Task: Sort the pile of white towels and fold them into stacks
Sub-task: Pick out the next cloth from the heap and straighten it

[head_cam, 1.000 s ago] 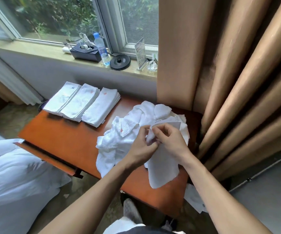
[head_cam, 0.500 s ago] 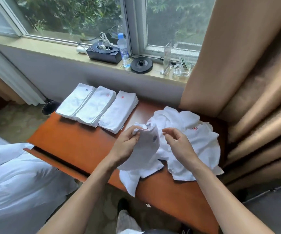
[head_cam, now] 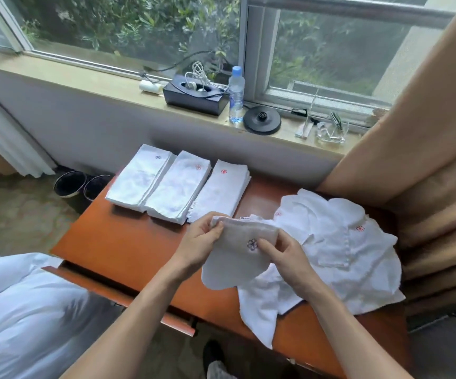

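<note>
A small white towel with a purple flower mark hangs between my hands above the orange table. My left hand grips its upper left corner. My right hand pinches it beside the flower mark. A loose pile of white towels with red flower marks lies on the table's right part. Three folded stacks lie side by side at the table's far left: the left stack, the middle stack and the right stack.
A tan curtain hangs at the right, against the table. The windowsill holds a black box, a water bottle, a black kettle base and a glass ashtray. White bedding lies at the left; two bins stand on the floor.
My hands have lifted one towel off the pile and brought it left, toward the table's middle. My right hand, apart from it a moment ago, now pinches it. The view has risen toward the window.
</note>
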A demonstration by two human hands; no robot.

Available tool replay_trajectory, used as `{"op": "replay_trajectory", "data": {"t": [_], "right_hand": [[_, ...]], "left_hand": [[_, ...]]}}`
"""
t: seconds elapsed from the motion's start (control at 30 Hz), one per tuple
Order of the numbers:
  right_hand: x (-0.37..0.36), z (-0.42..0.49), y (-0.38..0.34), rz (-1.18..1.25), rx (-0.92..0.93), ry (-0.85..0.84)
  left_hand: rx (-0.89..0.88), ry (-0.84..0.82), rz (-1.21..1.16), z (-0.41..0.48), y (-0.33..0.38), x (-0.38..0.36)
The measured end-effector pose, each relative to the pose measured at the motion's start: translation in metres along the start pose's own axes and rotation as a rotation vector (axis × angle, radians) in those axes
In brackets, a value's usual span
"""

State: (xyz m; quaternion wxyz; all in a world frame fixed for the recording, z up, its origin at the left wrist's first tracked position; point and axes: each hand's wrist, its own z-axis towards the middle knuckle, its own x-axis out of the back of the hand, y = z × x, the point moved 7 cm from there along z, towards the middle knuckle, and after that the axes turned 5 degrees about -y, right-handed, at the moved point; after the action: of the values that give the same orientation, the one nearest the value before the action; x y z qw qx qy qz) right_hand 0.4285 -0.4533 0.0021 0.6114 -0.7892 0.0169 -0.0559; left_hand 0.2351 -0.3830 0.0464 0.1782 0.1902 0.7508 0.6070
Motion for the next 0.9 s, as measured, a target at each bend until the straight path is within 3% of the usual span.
{"op": "replay_trajectory", "data": {"t": [0.43, 0.6, 0.9], "right_hand": [[-0.041, 0.035, -0.024, 0.075, 0.071, -0.089], [-0.056, 0.054, -0.029, 0.15, 0.071, -0.07], [-0.08, 0.117, -0.048, 0.096, 0.088, 0.073]], "left_hand": [[-0.11, 0.264, 0.379, -0.005, 0.006, 0.06], [-0.177, 0.254, 0.526, 0.015, 0.023, 0.082], [-0.225, 0.176, 0.482, 0.084, 0.016, 0.145]]}}
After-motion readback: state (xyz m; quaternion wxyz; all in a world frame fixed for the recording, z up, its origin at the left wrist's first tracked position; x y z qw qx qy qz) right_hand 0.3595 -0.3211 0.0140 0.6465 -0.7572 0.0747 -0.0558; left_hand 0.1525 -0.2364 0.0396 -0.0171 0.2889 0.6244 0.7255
